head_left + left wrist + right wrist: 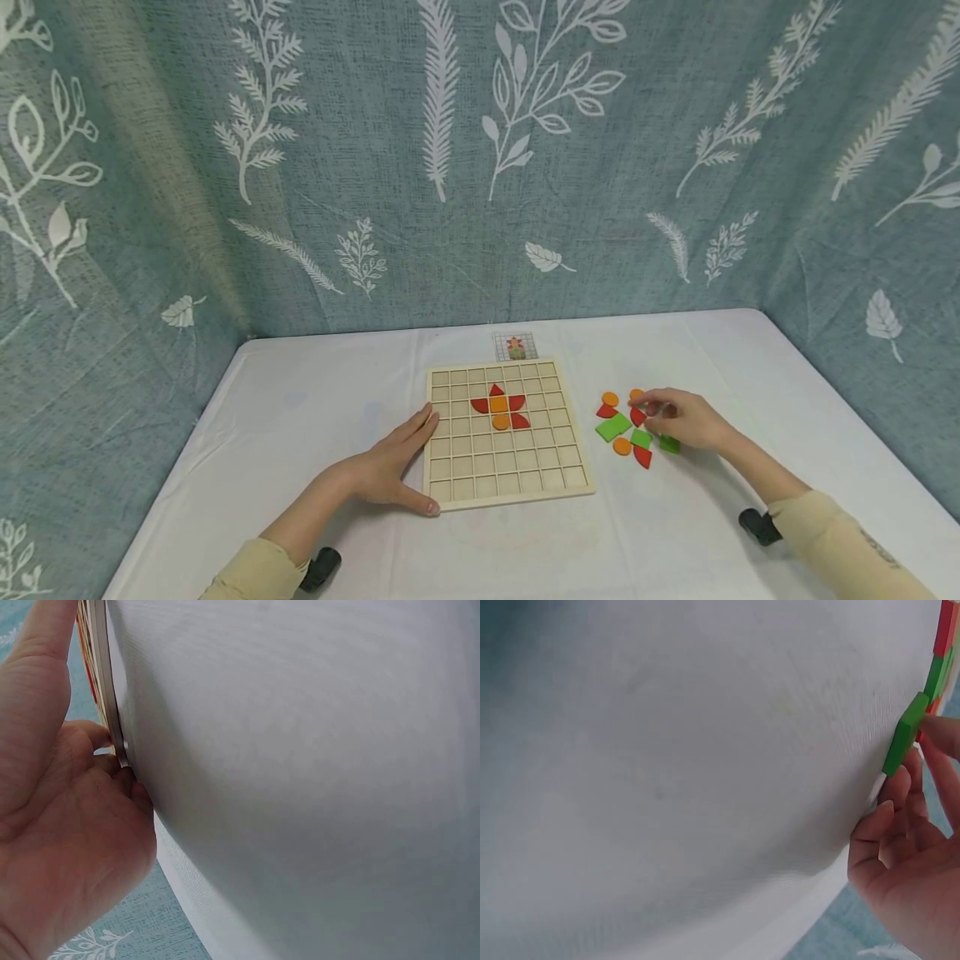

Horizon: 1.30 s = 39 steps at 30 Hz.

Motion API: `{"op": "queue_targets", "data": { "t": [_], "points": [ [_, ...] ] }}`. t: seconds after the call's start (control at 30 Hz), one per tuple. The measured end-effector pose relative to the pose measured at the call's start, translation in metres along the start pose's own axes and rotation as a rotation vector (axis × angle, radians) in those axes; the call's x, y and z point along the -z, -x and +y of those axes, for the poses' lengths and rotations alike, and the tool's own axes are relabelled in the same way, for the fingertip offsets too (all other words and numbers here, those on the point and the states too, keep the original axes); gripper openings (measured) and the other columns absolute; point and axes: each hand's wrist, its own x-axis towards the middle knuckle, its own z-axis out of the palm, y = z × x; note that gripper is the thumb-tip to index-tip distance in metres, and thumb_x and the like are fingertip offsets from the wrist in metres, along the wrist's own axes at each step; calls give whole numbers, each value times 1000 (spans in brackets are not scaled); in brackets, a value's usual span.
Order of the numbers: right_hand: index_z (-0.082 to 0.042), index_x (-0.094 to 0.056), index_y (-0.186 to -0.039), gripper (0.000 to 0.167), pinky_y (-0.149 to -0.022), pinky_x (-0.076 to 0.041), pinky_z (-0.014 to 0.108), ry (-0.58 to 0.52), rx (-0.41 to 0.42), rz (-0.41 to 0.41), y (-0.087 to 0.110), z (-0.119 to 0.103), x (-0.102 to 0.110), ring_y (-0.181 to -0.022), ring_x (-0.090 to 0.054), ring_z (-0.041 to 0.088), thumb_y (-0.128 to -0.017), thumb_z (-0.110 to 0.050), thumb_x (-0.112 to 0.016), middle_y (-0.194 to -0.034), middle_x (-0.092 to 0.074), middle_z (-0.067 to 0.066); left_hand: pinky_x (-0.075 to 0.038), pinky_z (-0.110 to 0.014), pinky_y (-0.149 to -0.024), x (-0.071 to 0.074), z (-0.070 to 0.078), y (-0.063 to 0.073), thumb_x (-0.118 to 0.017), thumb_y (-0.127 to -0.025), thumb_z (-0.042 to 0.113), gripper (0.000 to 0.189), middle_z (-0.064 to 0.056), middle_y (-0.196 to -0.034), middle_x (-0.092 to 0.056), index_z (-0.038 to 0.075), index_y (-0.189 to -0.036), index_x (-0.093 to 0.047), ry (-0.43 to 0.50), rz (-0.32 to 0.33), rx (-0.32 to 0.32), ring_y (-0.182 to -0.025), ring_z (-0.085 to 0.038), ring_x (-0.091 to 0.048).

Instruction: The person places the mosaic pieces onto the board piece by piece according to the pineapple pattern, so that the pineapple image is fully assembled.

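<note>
A pale wooden grid board (465,467) lies on the table, with red quarter-round and triangular pieces (517,403), an orange square (498,404) and an orange disc (500,422) set in it. My left hand (390,467) rests along the board's left side, fingers at the edge and thumb by the near-left corner. To the right of the board, my right hand (690,419) reaches in among loose pieces. Its thumb and index fingertip pinch a red quarter-round piece (637,417). The other fingers curl loosely beside a green block (904,739).
Around the right hand lie green blocks (614,427), orange discs (622,447) and red quarter-round pieces (642,456). A small pattern card (515,346) sits just behind the board. Past the table's far edge hangs a blue-green curtain (397,275) with white leaves.
</note>
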Motion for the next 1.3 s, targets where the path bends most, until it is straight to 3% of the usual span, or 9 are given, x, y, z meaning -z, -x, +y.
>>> {"op": "queue_targets", "data": {
  "t": [0.4, 0.6, 0.77, 1.03, 1.3],
  "points": [
    [-4, -67, -106, 25, -57, -42, 24, -12, -63, 35, -5, 2, -4, -75, -50, 18, -87, -17, -74, -82, -56, 1, -16, -57, -114, 0, -1, 1, -84, -71, 51, 125, -19, -162, 3, -1, -155, -8, -2, 3, -1, -147, -39, -3],
    [-2, -68, -106, 29, -64, -49, 26, -15, -81, 57, -6, -1, -6, -77, -56, 17, -86, -22, -76, -85, -63, -1, -17, -57, -114, 1, -1, 1, -84, -70, 51, 125, -18, -162, 3, 0, -155, -7, 0, 3, 0, -147, -39, -3],
    [-3, -69, -109, 34, -69, -52, 30, -76, -80, 54, -11, -11, -10, -82, -62, 17, -87, -27, -75, -92, -70, 2, -17, -58, -114, 1, 0, 1, -84, -71, 51, 125, -19, -162, 3, -1, -155, -7, -2, 3, -5, -147, -39, -3],
    [-4, -68, -111, 36, -76, -54, 31, -285, -110, -5, -26, -30, -27, -89, -67, 18, -86, -28, -76, -99, -71, 4, -16, -57, -114, 2, 2, 2, -84, -72, 50, 124, -20, -162, 3, -2, -155, -7, -1, -5, -9, -147, -39, -2],
    [-4, -68, -112, 34, -74, -53, 30, -346, -109, -52, -40, -57, -45, -87, -67, 15, -87, -26, -75, -96, -73, 3, -16, -57, -114, 1, 2, 2, -84, -71, 49, 124, -20, -162, 2, -2, -155, -8, 1, 0, -6, -147, -39, -3]
  ]
}}
